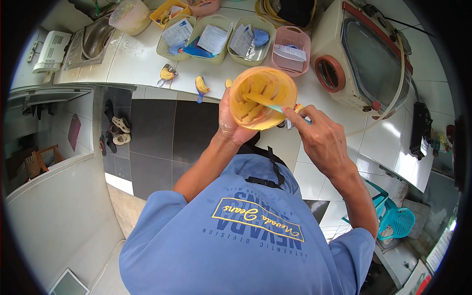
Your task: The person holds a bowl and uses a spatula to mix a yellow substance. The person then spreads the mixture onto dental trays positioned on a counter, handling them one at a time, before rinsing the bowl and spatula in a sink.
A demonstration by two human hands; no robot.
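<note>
My left hand point(233, 120) is wrapped round the side of an orange mixing bowl point(286, 81), tilted so that its inside shows. Thick yellow paste point(251, 112) coats the bowl's inner wall. In my right hand point(322, 135) is a spatula point(275, 106) with a teal handle, its yellow-smeared blade inside the bowl. On the counter to the left of the bowl lie a metal dental impression tray point(167, 73) with yellow paste in it and a blue impression tray point(201, 88) topped with yellow paste. A small yellow lump at the counter's edge is partly hidden behind my left hand.
Green baskets point(215, 22) with papers stand behind the bowl, beside a pink basket point(291, 37). At the right sits a cream machine point(339, 54) with a dark window and a hose. A sink point(98, 39) and a white tub point(130, 17) are at the far left.
</note>
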